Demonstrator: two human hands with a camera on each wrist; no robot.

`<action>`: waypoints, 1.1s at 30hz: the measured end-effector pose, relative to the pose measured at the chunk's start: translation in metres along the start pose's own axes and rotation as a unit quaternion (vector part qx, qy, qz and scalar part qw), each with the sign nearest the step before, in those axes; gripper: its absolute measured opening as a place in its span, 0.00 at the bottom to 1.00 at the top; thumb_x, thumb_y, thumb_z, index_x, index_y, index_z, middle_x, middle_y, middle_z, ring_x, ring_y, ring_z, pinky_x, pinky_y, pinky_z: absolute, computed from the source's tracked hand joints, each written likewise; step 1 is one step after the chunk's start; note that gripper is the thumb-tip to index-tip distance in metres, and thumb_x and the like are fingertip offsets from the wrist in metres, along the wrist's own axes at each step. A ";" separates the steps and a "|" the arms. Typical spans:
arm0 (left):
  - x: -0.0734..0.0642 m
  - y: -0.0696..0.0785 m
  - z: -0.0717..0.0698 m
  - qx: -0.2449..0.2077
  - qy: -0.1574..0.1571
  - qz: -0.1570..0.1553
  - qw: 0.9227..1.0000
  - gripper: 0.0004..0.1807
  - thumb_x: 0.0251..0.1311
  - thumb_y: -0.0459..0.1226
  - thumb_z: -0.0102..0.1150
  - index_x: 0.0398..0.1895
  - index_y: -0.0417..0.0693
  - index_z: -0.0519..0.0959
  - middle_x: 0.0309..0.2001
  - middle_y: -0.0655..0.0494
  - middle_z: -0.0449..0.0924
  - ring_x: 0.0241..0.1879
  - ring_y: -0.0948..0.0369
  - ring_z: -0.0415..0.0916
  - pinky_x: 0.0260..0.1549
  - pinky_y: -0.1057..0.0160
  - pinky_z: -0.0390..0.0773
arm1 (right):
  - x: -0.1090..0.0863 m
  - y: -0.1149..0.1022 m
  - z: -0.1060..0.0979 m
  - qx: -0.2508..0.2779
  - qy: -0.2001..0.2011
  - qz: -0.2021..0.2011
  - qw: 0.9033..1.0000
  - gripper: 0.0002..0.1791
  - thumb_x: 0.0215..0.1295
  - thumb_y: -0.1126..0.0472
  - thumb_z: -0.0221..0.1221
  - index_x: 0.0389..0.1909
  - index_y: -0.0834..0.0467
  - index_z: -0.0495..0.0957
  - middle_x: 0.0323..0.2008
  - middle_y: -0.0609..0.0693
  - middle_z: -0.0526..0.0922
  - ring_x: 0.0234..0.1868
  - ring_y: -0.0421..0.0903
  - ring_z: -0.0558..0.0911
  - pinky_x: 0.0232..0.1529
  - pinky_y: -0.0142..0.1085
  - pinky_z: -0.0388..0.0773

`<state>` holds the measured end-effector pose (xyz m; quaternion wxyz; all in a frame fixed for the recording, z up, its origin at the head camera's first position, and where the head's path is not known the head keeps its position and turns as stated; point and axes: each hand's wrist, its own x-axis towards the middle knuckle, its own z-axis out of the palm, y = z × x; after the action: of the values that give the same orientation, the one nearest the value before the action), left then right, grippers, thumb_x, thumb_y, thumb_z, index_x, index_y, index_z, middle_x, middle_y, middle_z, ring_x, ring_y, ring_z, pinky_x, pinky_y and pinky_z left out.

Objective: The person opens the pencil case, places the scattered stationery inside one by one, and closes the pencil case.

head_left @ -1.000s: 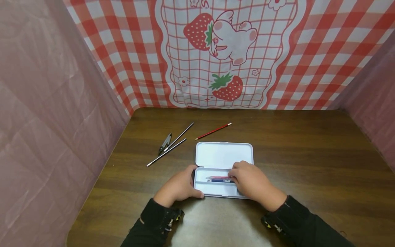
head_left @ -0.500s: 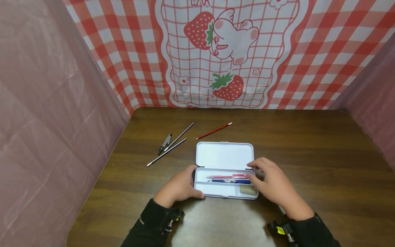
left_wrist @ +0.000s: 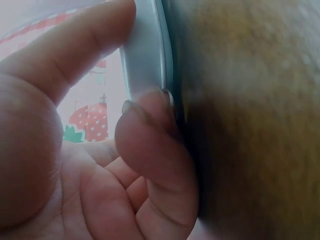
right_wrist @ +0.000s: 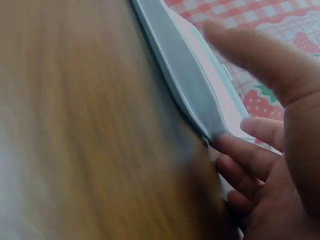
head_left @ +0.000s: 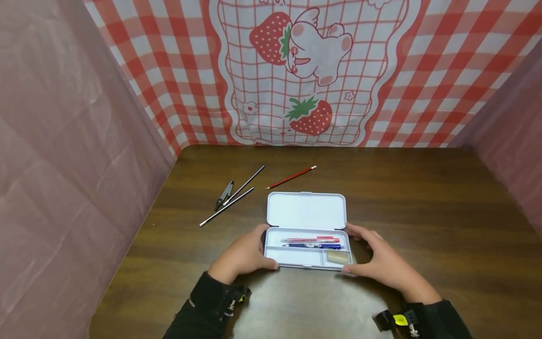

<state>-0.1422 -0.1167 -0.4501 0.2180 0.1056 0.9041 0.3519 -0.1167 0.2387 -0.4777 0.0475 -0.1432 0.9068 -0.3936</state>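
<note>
A white pencil case (head_left: 293,258) lies open on the table, its lid tipped back. In its long rear compartment are a pink pen (head_left: 311,240) and a blue pen (head_left: 313,246); a beige eraser (head_left: 338,257) sits in the small front right compartment. My left hand (head_left: 242,254) grips the case's left end, thumb at the front edge and curled fingers against the end in the left wrist view. My right hand (head_left: 387,263) spans the right end, thumb at the front corner and index finger near the hinge. In the right wrist view its fingertips (right_wrist: 225,142) touch the case.
Behind the case lies a red pencil (head_left: 290,178). To its left are a compass (head_left: 224,195) and two thin silver-grey pencils, one of them a pencil (head_left: 226,207) with a white end. A checked cloth (head_left: 190,94) hangs at the table's back edge.
My right hand has let go of the pens in the rear compartment, moved right and come round the case's right end. The pens and eraser are now uncovered. My left hand has stayed put.
</note>
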 end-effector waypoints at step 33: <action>0.014 -0.044 -0.096 0.255 0.161 0.065 0.951 0.22 0.64 0.41 0.70 0.56 0.37 0.78 0.47 0.46 0.79 0.46 0.50 0.78 0.47 0.47 0.78 | 0.001 -0.002 0.004 -0.008 0.003 -0.001 1.000 0.52 0.47 0.41 0.80 0.72 0.56 0.71 0.63 0.60 0.75 0.64 0.60 0.69 0.61 0.62 0.67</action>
<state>-0.2012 -0.2009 -0.4212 0.0123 0.1581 0.9780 0.1356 -0.1163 0.2345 -0.4788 0.0433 -0.1434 0.9099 -0.3869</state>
